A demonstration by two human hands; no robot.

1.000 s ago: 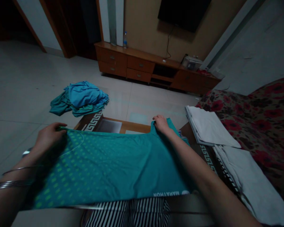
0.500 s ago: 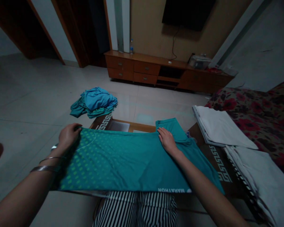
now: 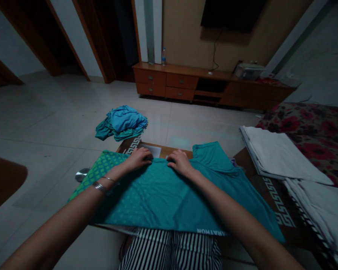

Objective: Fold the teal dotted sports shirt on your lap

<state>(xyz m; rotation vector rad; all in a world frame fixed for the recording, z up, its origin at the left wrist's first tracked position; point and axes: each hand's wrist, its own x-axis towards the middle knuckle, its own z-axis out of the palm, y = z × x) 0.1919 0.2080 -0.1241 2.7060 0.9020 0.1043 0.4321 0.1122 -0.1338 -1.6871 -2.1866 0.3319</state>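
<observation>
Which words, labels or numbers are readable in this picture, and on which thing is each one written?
"MARATHON": white letters, seen upside down, along the near hem of the teal shirt.
Bottle on the cabinet: any label is too small to read.
Nothing else readable shows; the table border is only a pattern.

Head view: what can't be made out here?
- Table: top mostly hidden under the teal shirt.
- Left hand and right hand: fingers curl at the shirt's far edge; grip unclear.
- Shirt print: upside down, partly cut by the hem.
- Bottle on the cabinet: too small and dim.
</observation>
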